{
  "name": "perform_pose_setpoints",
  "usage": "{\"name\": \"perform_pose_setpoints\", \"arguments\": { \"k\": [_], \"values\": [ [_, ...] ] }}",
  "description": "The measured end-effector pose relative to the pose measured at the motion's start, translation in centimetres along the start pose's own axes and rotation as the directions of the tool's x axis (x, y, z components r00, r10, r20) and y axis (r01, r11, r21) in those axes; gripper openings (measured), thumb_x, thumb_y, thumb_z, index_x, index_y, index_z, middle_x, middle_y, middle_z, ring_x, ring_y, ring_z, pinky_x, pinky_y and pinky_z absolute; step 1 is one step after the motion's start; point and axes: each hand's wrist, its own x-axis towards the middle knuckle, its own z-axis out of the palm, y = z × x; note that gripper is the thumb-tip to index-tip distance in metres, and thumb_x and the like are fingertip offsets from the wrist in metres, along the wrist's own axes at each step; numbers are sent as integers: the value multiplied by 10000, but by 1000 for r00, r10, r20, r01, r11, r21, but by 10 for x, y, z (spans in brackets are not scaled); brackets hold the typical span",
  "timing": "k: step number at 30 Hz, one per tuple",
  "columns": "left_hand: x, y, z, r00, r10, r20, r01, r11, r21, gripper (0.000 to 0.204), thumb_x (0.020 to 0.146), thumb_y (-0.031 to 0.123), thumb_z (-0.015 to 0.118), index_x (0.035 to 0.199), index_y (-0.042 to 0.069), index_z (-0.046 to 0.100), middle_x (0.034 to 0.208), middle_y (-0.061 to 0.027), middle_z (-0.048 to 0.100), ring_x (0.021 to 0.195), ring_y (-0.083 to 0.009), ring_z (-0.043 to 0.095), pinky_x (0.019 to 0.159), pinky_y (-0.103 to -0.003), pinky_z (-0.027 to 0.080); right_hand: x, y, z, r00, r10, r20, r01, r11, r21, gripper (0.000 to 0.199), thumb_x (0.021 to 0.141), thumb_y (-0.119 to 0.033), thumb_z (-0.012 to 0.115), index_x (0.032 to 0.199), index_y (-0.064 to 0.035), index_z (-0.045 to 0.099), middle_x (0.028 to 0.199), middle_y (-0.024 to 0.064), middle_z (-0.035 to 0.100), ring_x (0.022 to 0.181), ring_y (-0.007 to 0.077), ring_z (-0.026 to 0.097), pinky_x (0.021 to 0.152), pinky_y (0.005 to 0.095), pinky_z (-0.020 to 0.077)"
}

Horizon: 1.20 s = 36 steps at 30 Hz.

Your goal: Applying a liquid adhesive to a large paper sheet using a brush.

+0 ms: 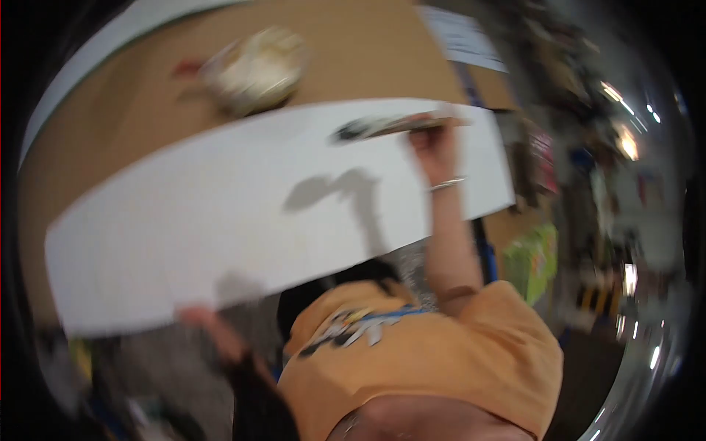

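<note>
A long white sheet or board (pixel 213 213) lies across the brown surface in front of me. Over its right part, my right hand (pixel 435 143) is closed around a long, thin, dark-tipped object (pixel 390 128), too smeared by motion to name. The dark end points left, and a shadow of the hand and object falls on the white surface. At the lower left, my left hand (pixel 202 320) is beside the near edge of the white piece. Blur hides its fingers, and I cannot tell whether it touches that edge.
Beyond the white piece, a roundish cream-coloured thing with a shiny, clear covering (pixel 257 70) and a red part sits on the brown tabletop (pixel 353 44). A printed paper sheet (pixel 463 37) lies at the far right. A yellow-green package (pixel 531 261) stands to my right.
</note>
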Motion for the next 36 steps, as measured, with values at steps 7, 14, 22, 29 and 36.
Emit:
{"name": "perform_pose_setpoints", "arguments": {
  "k": [7,14,22,29,36],
  "values": [
    [-1,281,341,789,432,437,-431,896,-107,462,894,258,515,1239,-47,466,1143,-224,560,1050,-383,532,907,-445,436,-10,-44,44,979,-1,-206,-7,999,-35,364,885,-435,549,700,-125,507,675,127,644,422,166,542,371,265,394],
    [-46,346,403,666,580,468,-610,785,-105,454,896,251,511,1239,-44,467,1144,-224,559,1049,-381,533,905,-445,438,-43,-73,46,944,-54,-325,33,997,-69,375,865,-438,560,683,-118,491,651,95,617,439,145,501,413,254,393],
    [-53,350,429,640,676,365,-708,704,-62,444,898,242,506,1240,-40,469,1145,-225,559,1049,-378,535,902,-444,441,-56,-75,28,930,-75,-360,62,997,-47,375,859,-439,571,676,-122,491,651,91,615,459,134,493,417,253,392],
    [-56,345,436,639,738,216,-754,657,-13,436,900,235,501,1240,-37,470,1145,-226,558,1049,-376,536,899,-443,443,-57,-78,26,929,-82,-361,61,996,-69,410,858,-454,572,668,-93,529,643,85,606,418,128,481,409,245,407],
    [17,203,254,779,599,-188,-535,789,301,428,902,228,497,1240,-33,472,1146,-227,558,1049,-374,537,897,-442,445,-40,-68,1,958,-82,-275,61,995,-85,400,956,-431,432,767,-109,573,735,79,643,615,141,596,482,226,455]
  ]
}}
